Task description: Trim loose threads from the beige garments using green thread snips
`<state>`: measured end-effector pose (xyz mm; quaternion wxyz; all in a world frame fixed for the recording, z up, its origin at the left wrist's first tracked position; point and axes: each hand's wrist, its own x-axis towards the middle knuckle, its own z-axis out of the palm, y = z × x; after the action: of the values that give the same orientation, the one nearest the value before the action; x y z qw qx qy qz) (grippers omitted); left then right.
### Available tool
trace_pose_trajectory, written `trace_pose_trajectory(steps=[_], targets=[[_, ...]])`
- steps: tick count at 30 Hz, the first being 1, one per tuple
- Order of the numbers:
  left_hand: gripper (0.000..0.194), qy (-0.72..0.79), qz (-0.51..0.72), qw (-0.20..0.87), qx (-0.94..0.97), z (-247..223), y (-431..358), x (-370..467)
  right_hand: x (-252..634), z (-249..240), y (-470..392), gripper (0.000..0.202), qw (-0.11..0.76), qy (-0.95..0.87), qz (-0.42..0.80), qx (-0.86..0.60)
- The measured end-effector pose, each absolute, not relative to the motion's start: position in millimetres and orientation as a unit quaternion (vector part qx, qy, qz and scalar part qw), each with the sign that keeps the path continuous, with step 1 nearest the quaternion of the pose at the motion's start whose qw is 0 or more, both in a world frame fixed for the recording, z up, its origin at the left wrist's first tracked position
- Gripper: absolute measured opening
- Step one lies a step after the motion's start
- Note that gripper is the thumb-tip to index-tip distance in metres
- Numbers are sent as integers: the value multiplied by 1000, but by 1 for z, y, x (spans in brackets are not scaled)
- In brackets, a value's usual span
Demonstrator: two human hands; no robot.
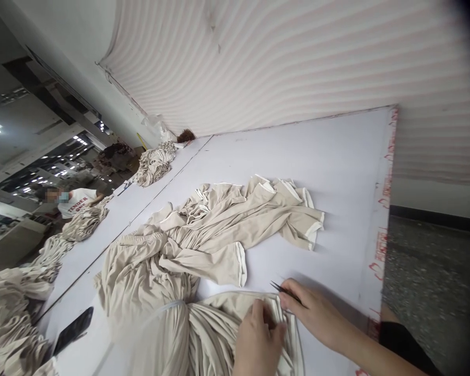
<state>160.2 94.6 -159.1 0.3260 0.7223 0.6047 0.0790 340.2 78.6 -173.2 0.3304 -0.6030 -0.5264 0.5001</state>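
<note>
My left hand (260, 339) has its fingers bent and pinched on the white-edged hem of a beige garment (227, 300). Beside it, my right hand (307, 308) grips small dark thread snips (288, 292), whose thin points stick out to the left over the table. The right fingertips are close to the garment's edge; whether they also touch the cloth I cannot tell. A pale strip (172, 305) runs around the gathered cloth left of my hands. Farther up, a heap of beige garments (235, 214) lies with white-edged ends fanned toward the right.
The pale table (348, 172) has a red-marked right edge (382, 250). A dark phone (73, 330) lies lower left. More cloth piles (156, 163) line the far left side, where a person (76, 201) in a white shirt stands. Striped sheeting (297, 57) covers the wall.
</note>
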Motion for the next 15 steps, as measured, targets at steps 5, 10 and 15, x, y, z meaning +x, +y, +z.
trace_pose_trajectory(steps=[5, 10, 15], targets=[[22, 619, 61, 394, 677, -153, 100, 156, 338, -169, 75, 19, 337, -523, 493, -608], [8, 608, 7, 339, 718, -160, 96, 154, 328, -167, 74, 8, 334, -541, 458, -621], [10, 562, 193, 264, 760, -166, 85, 138, 319, -182, 75, 18, 315, -574, 387, -649]])
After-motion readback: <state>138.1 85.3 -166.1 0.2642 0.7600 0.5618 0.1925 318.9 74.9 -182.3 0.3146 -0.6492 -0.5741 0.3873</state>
